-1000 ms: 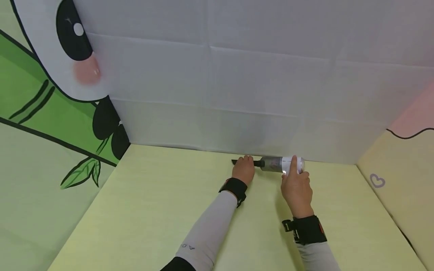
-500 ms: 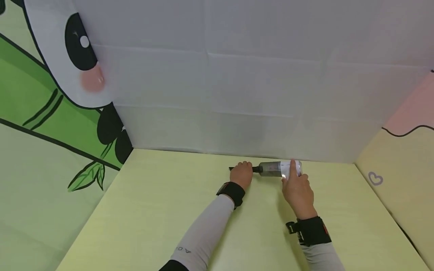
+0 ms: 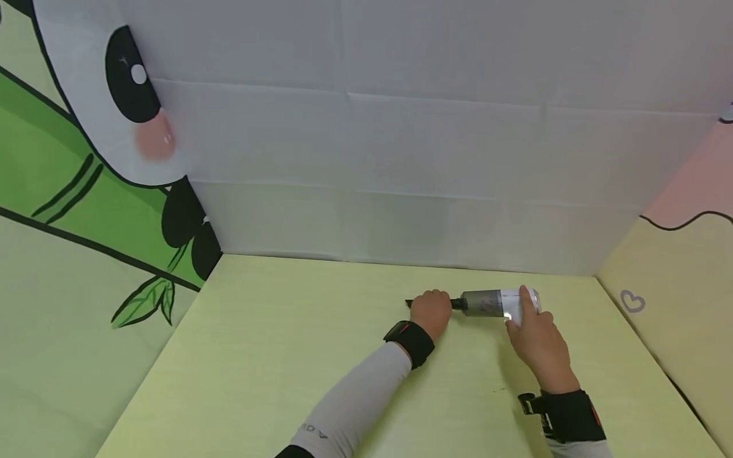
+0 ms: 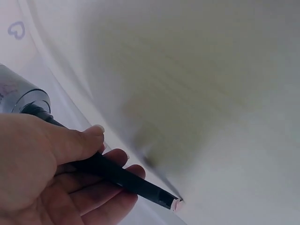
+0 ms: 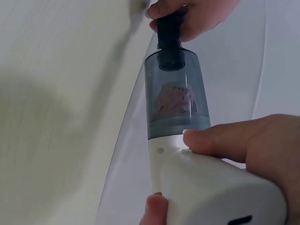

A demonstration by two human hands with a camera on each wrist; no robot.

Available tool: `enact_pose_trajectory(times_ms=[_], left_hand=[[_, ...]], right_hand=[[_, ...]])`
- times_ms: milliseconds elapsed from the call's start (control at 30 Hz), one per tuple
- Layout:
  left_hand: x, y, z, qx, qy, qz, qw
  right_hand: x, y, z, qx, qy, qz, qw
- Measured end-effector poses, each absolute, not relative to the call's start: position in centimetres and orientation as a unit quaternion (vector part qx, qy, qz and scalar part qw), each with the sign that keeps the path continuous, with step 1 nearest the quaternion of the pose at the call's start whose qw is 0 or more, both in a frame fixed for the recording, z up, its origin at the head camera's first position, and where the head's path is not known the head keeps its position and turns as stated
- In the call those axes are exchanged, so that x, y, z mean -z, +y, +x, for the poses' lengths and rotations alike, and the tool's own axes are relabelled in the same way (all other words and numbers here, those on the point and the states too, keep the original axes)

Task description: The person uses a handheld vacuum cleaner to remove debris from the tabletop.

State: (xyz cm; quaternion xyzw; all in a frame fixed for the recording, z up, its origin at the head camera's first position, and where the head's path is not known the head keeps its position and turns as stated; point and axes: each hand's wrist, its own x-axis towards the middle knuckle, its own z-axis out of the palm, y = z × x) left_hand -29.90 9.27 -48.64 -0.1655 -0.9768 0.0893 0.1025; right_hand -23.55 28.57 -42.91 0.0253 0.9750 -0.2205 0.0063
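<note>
A handheld vacuum cleaner (image 3: 482, 303) is held level above the yellow tabletop. It has a white body (image 5: 197, 173), a see-through grey dust cup (image 5: 176, 93) and a black nozzle (image 4: 119, 176). Pinkish crumpled scraps (image 5: 172, 99) show inside the cup. My left hand (image 3: 432, 313) grips the nozzle, thumb on one side and fingers on the other. At the nozzle's tip a small pale pink bit (image 4: 176, 205) is visible. My right hand (image 3: 541, 350) holds the white body, its thumb (image 5: 206, 140) resting near the small button.
The yellow tabletop (image 3: 258, 356) meets a grey-white panel (image 3: 343, 146) behind the vacuum. A printed cartoon wall (image 3: 103, 191) stands at the left, and a yellow and pink one with a heart (image 3: 632, 301) at the right. Small dark marks (image 3: 498, 390) lie on the tabletop.
Both hands have moved the vacuum to the right and a little toward me, away from the back panel. Their hold on it looks the same. The head view has shifted slightly.
</note>
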Motion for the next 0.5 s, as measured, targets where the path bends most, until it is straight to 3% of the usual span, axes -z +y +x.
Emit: enact_pose_trajectory(times_ms=[500], left_hand=[[48.5,13.7,-28.0,-0.152,-0.963,-0.196,0.102]], right_hand=[[45.1,34.2,-21.7,0.214,0.977,-0.002,-0.011]])
